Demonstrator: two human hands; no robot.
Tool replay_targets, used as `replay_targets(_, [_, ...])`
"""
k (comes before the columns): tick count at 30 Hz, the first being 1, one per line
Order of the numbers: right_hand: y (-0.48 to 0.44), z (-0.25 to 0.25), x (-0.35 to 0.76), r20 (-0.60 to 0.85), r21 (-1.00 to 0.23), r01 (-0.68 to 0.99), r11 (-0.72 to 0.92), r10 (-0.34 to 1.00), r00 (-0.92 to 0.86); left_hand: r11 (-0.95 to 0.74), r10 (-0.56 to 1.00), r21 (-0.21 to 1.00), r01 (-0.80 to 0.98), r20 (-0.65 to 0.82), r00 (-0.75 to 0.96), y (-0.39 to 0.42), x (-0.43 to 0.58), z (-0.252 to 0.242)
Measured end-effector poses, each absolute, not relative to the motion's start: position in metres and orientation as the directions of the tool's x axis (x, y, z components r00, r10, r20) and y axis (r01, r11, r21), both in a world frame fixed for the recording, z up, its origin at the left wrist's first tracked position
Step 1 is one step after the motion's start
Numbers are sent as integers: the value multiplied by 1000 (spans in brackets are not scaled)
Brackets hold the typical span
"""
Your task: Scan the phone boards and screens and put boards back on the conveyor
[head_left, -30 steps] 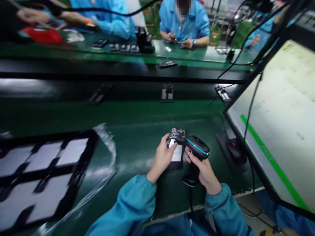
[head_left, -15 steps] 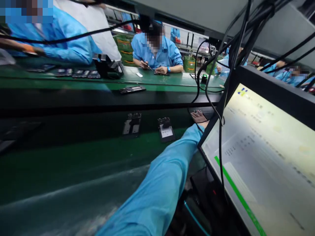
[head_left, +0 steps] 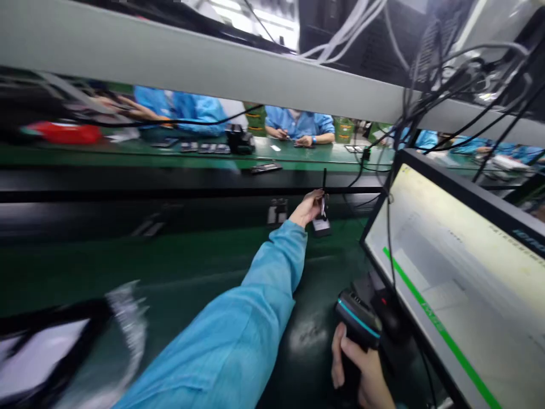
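Note:
My left hand (head_left: 307, 208) is stretched far out over the dark conveyor belt (head_left: 128, 218), its fingers closed on a small phone body (head_left: 322, 220) that stands tilted on edge, white label at its lower end. Low at the near edge, my right hand (head_left: 361, 372) is wrapped round the grip of a black barcode scanner (head_left: 356, 322) with a teal stripe, its head raised above the green mat (head_left: 204, 267). The two hands are well apart.
Another phone body (head_left: 277, 212) lies on the belt left of my left hand. A lit monitor (head_left: 464, 278) fills the right, with a mouse (head_left: 386, 319) and cables in front. A black tray (head_left: 46, 355) sits at lower left. People in blue work across the far bench (head_left: 298, 149).
The phone body I held beside the scanner went onto the belt. My left arm reached to the far right and now holds another phone body. The view tilted up.

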State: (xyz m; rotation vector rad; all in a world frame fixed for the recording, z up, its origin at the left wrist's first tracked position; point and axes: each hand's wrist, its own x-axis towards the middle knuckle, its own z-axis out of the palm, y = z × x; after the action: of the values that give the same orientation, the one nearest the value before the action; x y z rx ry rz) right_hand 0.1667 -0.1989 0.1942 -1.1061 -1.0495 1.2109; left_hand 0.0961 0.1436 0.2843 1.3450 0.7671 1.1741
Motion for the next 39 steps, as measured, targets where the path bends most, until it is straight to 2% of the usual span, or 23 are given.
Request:
replay_targets(2, [-193,211,150,-57,-947,-316,-65,998,-35,-86,930,905,-417,222,292,106,29,269])
replay_targets(5, [-181,230,118,-112,-933,-314,-175,972,-208,53,939,695,-717,209,272,42,-51,239])
replay_targets(9, [-176,239,82,-188,-931,-241,-275,926,-328,141,962,557,-818,117,245,-12,-95,208])
replay_targets(13, [-190,233,68,-232,-918,-209,-337,884,-406,207,957,493,-845,77,279,-28,-105,190])
replay_targets(17, [-203,227,64,-261,-923,-180,-341,897,-357,206,964,519,-830,39,263,-34,-110,182])
replay_targets(19, [-203,227,58,-240,-964,-73,-257,954,-180,191,969,532,-825,31,244,-39,-109,181])
replay_targets(20, [-201,228,52,-198,-980,11,-198,980,-34,178,973,539,-823,31,230,-43,-108,181])
replay_targets(22, [-190,231,38,-25,-975,208,-80,966,258,158,976,555,-817,37,214,-52,-104,182])
replay_targets(24, [-177,233,25,148,-937,348,14,921,360,150,972,578,-802,60,225,-62,-102,184])
replay_targets(26, [-170,232,20,212,-913,399,80,930,300,148,962,621,-770,91,258,-71,-100,185])
replay_targets(29, [-182,230,29,138,-902,429,50,975,177,109,969,748,-655,68,239,-76,-98,182])
replay_targets(33, [-215,233,47,38,-855,518,37,999,-9,13,1000,898,-440,1,30,-74,-88,175])
replay_targets(36, [-224,238,47,17,-838,546,22,1000,-14,-42,997,953,-301,18,-81,-76,-79,174])
replay_targets(39, [-218,241,39,6,-831,556,0,1000,9,-70,997,957,-281,56,-58,-83,-73,177])
